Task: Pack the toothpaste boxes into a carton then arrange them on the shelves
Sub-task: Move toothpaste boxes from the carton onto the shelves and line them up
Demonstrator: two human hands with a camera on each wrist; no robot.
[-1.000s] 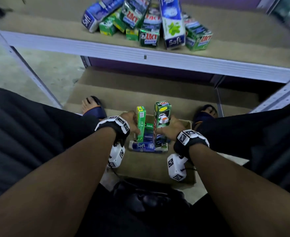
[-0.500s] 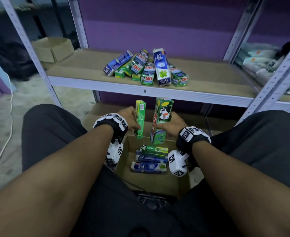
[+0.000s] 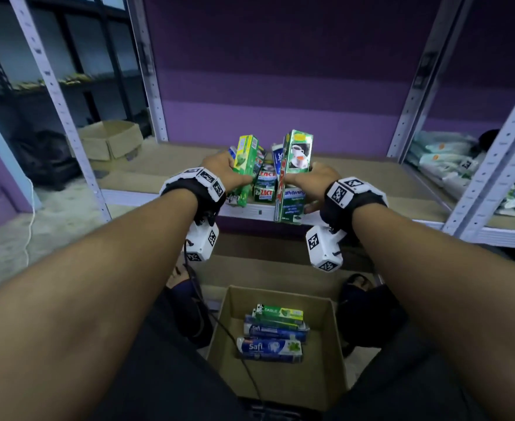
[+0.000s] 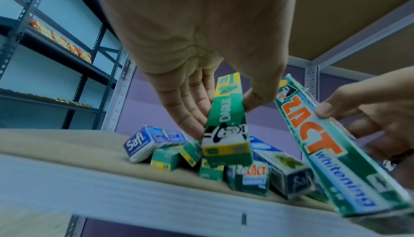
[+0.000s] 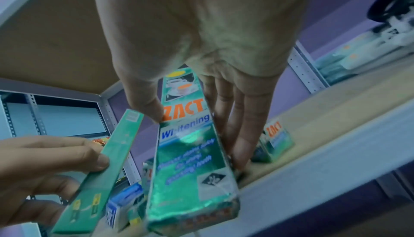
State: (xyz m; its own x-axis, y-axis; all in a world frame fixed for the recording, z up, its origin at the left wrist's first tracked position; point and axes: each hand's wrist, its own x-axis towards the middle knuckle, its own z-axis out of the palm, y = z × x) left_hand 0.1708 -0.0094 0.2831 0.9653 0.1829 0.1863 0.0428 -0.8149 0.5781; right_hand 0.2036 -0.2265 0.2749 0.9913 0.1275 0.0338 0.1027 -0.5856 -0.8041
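Here the Darlie box (image 3: 243, 168) was pinched upright in the left hand (image 3: 219, 170) and the Zact box (image 3: 292, 177) in the right hand (image 3: 317, 180), both just before the shelf (image 3: 356, 174) pile, best set down flat beside it.

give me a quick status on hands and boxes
Left hand grips green Darlie box; right hand grips green Zact box. Both at shelf. Jumbled box pile crowds landing spot.
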